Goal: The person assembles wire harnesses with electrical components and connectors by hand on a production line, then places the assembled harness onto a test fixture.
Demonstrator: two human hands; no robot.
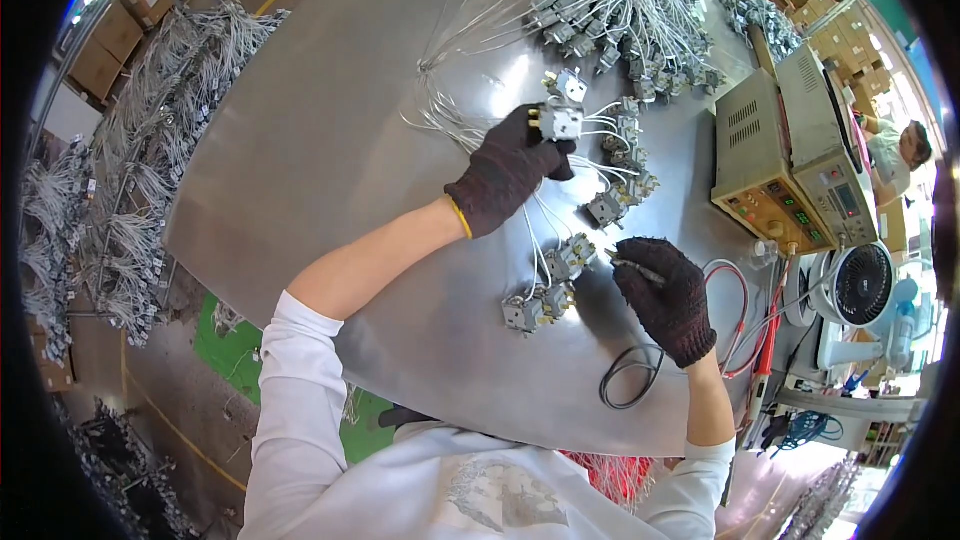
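Observation:
My left hand (503, 168), in a dark knit glove, is closed around a small wired electrical part (562, 124) with a white face and brass-coloured terminals. A similar part (571, 87) sits just beyond it, and white wires run from there to the right and down. My right hand (668, 300), gloved alike, is closed on a thin grey rod (640, 270) like a pen or probe; its exact kind cannot be made out. Between the hands and the table's near side lies a cluster of wired parts (550, 285). Another row of them (622, 165) lies beyond, to the right.
A big heap of wired parts (620, 10) covers the far side of the metal table (340, 140). Box-shaped test instruments (775, 150) stand at the right, near a small fan (862, 285). A black cable (630, 385) loops by my right wrist. Racks of wired parts (150, 150) hang left.

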